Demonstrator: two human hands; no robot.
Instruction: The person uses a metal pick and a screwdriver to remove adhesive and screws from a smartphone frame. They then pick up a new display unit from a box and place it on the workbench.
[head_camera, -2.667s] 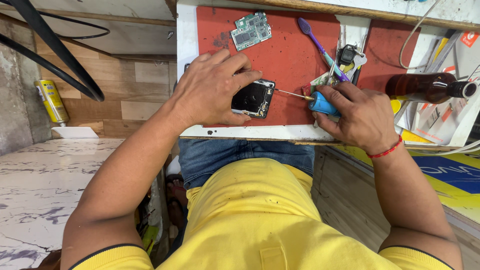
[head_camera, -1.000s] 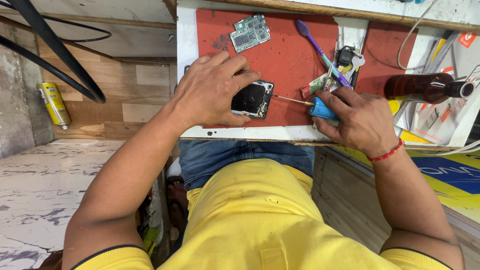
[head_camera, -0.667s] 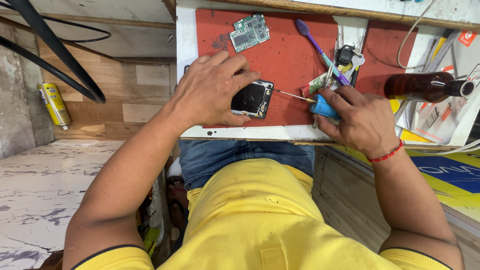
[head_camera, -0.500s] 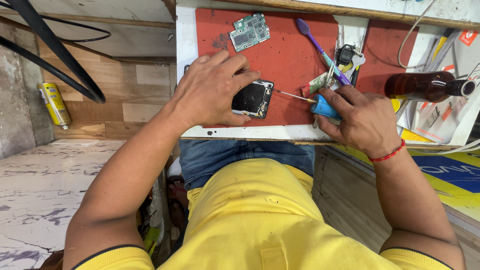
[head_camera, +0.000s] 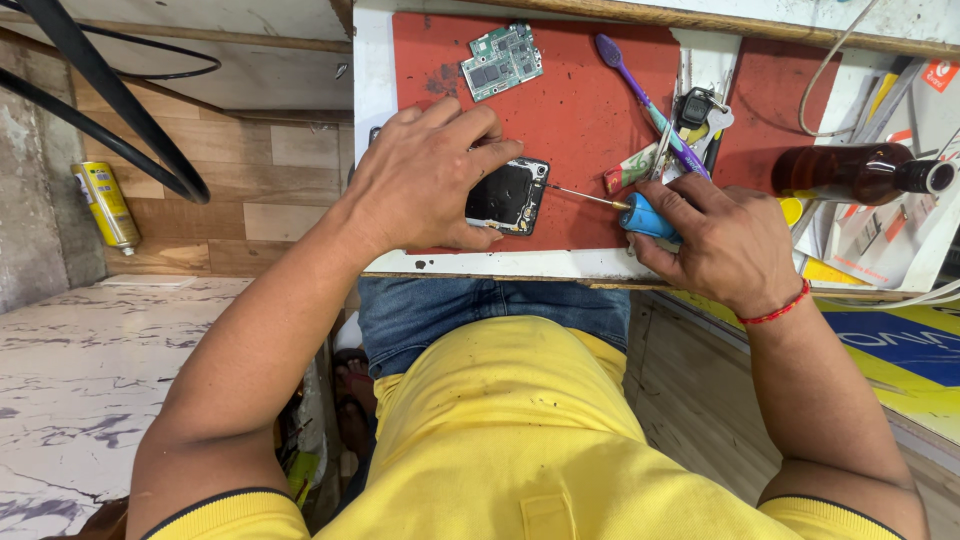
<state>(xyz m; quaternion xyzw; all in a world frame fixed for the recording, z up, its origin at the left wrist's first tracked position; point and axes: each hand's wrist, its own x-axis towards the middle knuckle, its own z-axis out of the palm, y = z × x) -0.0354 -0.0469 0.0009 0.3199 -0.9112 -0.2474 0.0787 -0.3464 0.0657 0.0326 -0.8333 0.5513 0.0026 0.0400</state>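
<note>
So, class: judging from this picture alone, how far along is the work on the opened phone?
Done: the phone lies open on the red mat, and a green circuit board sits apart at the mat's top. In hand: the left hand steadies the phone while the right hand points a blue-handled screwdriver at its corner. Left: the phone stays open, board not refitted.
</note>
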